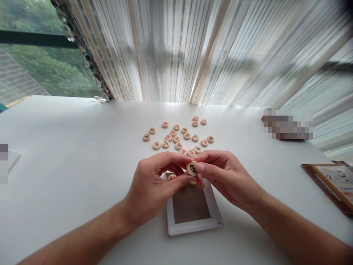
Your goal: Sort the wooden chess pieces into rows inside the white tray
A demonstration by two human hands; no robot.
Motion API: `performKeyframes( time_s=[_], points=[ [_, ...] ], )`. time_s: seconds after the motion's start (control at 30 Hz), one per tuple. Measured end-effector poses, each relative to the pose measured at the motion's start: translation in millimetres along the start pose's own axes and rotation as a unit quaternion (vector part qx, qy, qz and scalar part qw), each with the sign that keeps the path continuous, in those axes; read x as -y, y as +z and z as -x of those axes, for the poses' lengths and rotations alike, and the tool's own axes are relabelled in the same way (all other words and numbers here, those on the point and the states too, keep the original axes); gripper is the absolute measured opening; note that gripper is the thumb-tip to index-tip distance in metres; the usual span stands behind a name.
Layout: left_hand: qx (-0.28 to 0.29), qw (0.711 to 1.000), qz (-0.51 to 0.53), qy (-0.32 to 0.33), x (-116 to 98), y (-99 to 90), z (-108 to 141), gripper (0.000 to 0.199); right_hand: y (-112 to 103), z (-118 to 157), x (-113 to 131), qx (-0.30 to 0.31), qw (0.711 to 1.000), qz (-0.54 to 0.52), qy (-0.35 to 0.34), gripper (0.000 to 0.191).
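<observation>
A round wooden xiangqi piece [191, 168] with a black character is held up between my hands, its face turned toward me. My right hand [228, 176] pinches it, the thumb lying over its right edge. Curled around its left side, my left hand [154, 180] has fingertips above and thumb below. Part of another piece [192, 181] shows under the left thumb tip; how it is held is partly hidden. Below both hands lies a shallow white box part [171, 230] with a brown inside. A red-marked piece [171, 177] is at its far left corner, partly covered by my left hand.
Several loose xiangqi pieces [178, 146], marked red or black, lie scattered on the white table [82, 154] beyond my hands. A brown printed box lid [331, 184] lies at the right. A blurred-out object [286, 125] stands farther back. Strip curtains [165, 55] hang behind the table.
</observation>
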State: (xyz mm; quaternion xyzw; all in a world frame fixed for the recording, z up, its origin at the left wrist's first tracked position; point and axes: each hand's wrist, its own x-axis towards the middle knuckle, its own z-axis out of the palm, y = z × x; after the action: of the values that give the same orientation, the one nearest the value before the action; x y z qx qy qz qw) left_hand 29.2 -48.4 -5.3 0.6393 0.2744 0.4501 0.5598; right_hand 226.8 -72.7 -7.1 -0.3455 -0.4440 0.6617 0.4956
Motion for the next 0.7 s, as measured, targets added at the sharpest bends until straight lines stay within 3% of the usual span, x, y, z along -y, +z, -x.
performKeyframes(
  time_s=[0.13, 0.3, 0.47, 0.7],
  points=[
    [-0.015, 1.0, -0.011, -0.01, 3.2, -1.8, 1.1, 0.023, 1.6, -0.2, -1.1, 0.003, 1.0, -0.019, 0.008, 0.016],
    [0.004, 0.996, -0.073, 0.041, 4.2, -2.8, 0.7, 0.021, 4.3, -1.1, -1.1, -0.02, 0.999, -0.029, 0.028, 0.028],
    [0.024, 0.985, -0.128, 0.115, 2.8, -3.3, -1.1, 0.025, 6.1, -1.9, 0.0, -0.023, 0.999, -0.024, 0.028, 0.027],
    [0.007, 0.978, -0.169, 0.124, 0.7, -2.8, -0.6, 0.018, 6.8, 0.3, 3.1, -0.008, 1.0, -0.007, 0.021, 0.02]
  ],
)
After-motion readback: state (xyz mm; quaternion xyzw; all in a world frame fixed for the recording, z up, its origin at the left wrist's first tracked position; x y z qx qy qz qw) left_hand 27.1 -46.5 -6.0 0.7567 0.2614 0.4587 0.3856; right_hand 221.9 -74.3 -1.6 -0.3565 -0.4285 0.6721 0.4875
